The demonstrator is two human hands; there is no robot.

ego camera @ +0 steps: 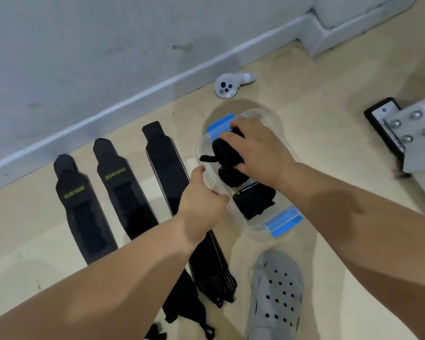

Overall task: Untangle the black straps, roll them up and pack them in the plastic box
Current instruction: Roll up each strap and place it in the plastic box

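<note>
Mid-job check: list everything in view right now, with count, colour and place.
plastic box: one, clear with blue clips, on the floor right of centre
rolled straps: three, black, inside the box
flat straps: at least four, black, on the floor left of the box; two bear yellow lettering
controller: one, white, by the skirting board
clog: one, grey, near bottom edge
metal bracket: one, grey, bolted, right edge
left hand: one, grips the box's left rim
right hand: one, holds the far rolled strap in the box
</note>
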